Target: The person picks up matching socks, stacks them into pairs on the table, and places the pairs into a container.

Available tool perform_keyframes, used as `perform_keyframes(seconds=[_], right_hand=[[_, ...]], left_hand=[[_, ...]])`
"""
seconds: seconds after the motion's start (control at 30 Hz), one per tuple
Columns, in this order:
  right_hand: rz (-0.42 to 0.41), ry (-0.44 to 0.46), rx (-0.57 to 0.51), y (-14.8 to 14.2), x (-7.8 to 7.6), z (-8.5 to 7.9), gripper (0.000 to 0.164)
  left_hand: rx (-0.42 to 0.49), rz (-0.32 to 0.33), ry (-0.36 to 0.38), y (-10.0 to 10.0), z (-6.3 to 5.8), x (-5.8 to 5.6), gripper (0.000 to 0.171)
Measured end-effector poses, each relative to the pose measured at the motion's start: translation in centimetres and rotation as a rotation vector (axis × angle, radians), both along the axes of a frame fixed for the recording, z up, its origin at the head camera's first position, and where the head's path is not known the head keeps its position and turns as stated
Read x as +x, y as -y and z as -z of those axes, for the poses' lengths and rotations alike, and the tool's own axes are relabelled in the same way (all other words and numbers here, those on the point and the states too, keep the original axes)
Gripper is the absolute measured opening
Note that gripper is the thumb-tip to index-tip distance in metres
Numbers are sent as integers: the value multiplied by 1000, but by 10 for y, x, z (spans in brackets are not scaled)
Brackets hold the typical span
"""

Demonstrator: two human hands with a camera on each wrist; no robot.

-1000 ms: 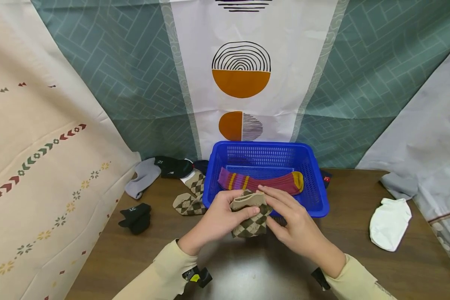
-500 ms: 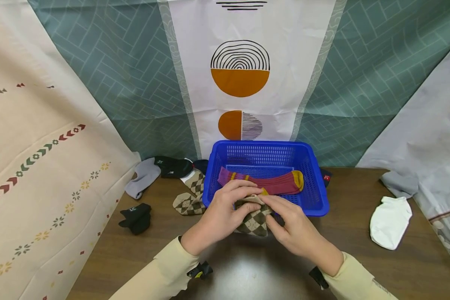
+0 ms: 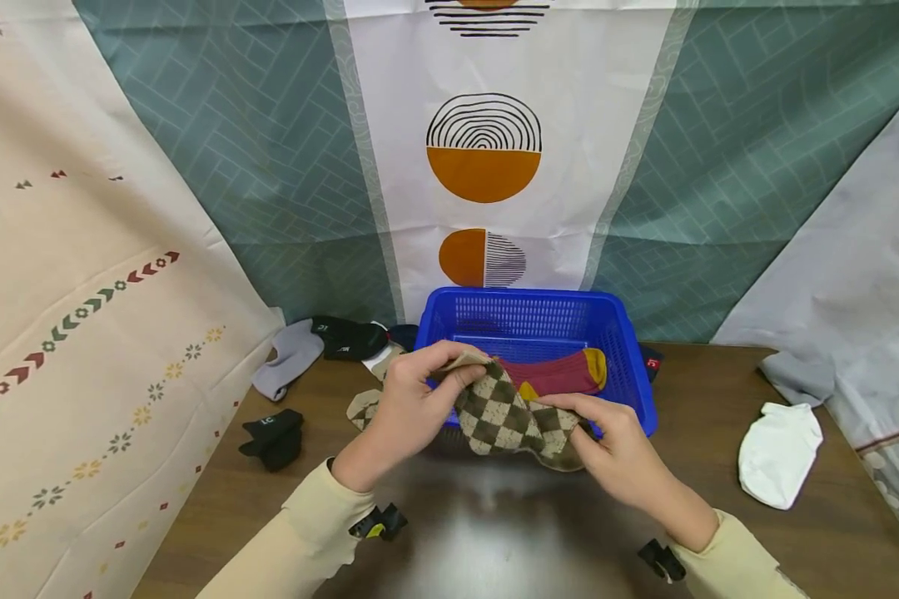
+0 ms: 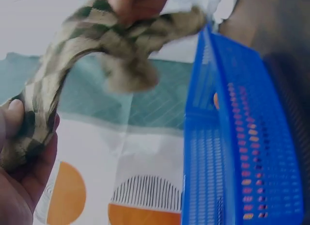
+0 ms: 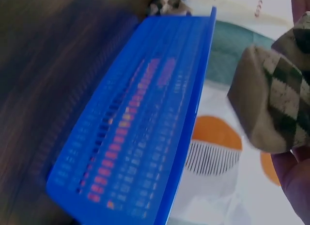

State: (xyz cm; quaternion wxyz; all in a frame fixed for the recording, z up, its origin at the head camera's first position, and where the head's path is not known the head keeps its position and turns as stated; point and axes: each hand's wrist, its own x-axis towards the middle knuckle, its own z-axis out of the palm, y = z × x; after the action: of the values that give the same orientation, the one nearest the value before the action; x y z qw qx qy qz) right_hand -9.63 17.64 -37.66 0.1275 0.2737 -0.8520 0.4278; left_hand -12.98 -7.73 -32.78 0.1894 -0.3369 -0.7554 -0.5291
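We see a checked sock (image 3: 490, 413) held above the tabletop (image 3: 494, 537), near the basket (image 3: 524, 313). The left hand (image 3: 412, 409) pinches one end in its grip, the right hand (image 3: 620, 445) the other. A red sock (image 3: 556, 374) (patched with yellow) lies inside the basket.

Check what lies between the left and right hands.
A checkered sock spans the gap, held by the left hand and the right hand. The head view shows it, with the blue basket behind.
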Motion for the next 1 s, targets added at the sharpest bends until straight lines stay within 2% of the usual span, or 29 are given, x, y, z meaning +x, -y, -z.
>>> perform_keyframes(seconds=[0.17, 0.27, 0.43, 0.5, 0.63, 0.7, 0.77, 0.9, 1.0], right_hand=[[17, 115, -9, -21, -5, -4, 38], [31, 144, 31, -31, -7, -2, 24], [6, 253, 58, -43, -8, 2, 14], [-26, 319, 55, -46, -8, 1, 14], [-77, 398, 75, -55, -6, 0, 20], [-98, 422, 73, -61, -4, 1, 23], [-114, 438, 65, -65, -1, 3, 26], [-172, 429, -12, -74, 5, 9, 34], [-230, 372, -64, -80, 9, 14, 26]], left_hand=[[77, -55, 94, 15, -5, -8, 14], [89, -98, 139, 24, -4, -11, 13], [7, -175, 191, 33, -14, 2, 15], [-16, -177, 213, 37, -19, 7, 20], [-26, -157, 226, 48, -9, 4, 23], [-6, -133, 240, 54, 1, 0, 17], [-23, -138, 246, 61, 13, -3, 10], [-101, -130, 304, 75, 34, -3, 18], [-151, -121, 400, 82, 43, 1, 12]])
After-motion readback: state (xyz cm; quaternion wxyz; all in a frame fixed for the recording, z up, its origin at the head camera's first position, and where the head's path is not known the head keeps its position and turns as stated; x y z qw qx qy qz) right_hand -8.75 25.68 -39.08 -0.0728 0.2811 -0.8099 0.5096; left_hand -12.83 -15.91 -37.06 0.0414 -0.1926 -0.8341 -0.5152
